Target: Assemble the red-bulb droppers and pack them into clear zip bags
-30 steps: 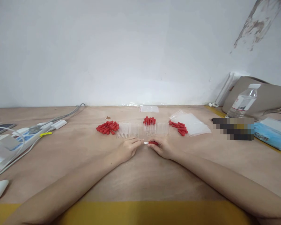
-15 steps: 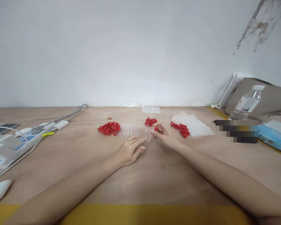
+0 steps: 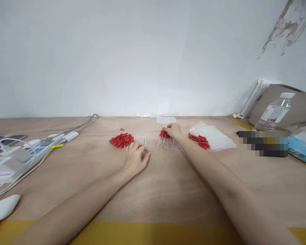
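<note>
Right hand (image 3: 173, 130) just went up to the red-bulbed droppers (image 3: 164, 134) in the middle, so the one it carried has probably joined them, though I can't tell if it's still pinched. Left hand (image 3: 135, 159) shifted over to the clear tubes (image 3: 144, 140) beside the red bulbs (image 3: 121, 140), fingers loosely bent; can't tell if they've got one.

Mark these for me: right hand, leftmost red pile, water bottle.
Right hand (image 3: 174, 130): head view, on the back of the hand.
Leftmost red pile (image 3: 121, 140): head view, on the red pieces mid-pile.
Water bottle (image 3: 274, 114): head view, on its label.
</note>
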`<state>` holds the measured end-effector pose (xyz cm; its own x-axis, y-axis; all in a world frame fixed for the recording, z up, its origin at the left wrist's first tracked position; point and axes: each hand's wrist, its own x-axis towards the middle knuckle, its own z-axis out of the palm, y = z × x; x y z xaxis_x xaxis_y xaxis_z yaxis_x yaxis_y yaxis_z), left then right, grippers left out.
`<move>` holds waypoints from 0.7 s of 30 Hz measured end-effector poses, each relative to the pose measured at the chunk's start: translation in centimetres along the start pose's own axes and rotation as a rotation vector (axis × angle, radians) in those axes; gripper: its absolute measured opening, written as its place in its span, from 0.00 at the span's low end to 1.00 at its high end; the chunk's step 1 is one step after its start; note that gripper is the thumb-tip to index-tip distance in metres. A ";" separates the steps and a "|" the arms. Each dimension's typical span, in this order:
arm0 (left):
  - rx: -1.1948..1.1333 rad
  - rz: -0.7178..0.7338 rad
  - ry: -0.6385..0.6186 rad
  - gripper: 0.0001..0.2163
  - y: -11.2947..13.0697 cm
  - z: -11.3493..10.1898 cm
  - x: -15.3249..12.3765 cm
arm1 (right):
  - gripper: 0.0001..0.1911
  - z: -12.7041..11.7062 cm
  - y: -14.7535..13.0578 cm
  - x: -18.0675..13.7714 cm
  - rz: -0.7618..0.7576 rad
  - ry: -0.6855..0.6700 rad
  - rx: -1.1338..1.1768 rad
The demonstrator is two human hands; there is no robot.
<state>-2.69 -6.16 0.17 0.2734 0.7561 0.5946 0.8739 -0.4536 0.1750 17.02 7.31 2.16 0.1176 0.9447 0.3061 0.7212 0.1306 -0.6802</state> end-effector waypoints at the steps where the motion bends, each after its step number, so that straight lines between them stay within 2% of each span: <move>1: 0.015 -0.001 -0.002 0.05 0.0 0.0 0.1 | 0.16 -0.3 0.1 -0.2 -0.021 0.003 -0.019; 3: 0.048 0.003 -0.008 0.06 -0.1 0.2 0.4 | 0.18 -1.6 0.8 -0.5 -0.066 0.009 -0.056; 6: 0.126 0.006 -0.015 0.07 0.1 0.6 1.7 | 0.13 -5.1 3.0 -0.7 -0.100 -0.014 -0.130; 9: 0.232 -0.004 -0.051 0.09 0.6 1.3 4.0 | 0.10 -8.9 6.2 -0.8 -0.023 -0.006 -0.250; 12: 0.344 -0.039 -0.142 0.13 1.3 2.2 6.3 | 0.10 -11.0 8.7 -1.0 0.074 -0.015 -0.354; 14: 0.405 -0.082 -0.228 0.15 1.9 2.8 7.5 | 0.10 -11.2 9.3 -1.1 0.101 -0.026 -0.392; 17: 0.446 -0.148 -0.332 0.17 2.8 3.5 8.4 | 0.12 -10.1 8.8 -1.3 0.126 -0.048 -0.449; 21: 0.475 -0.187 -0.364 0.16 3.5 3.9 8.9 | 0.17 -8.5 7.6 -1.0 0.215 -0.111 -0.575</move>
<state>4.41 0.81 2.97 0.1448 0.9527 0.2672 0.9806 -0.1022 -0.1671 28.16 4.79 2.38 0.2517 0.9615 0.1101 0.9451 -0.2197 -0.2419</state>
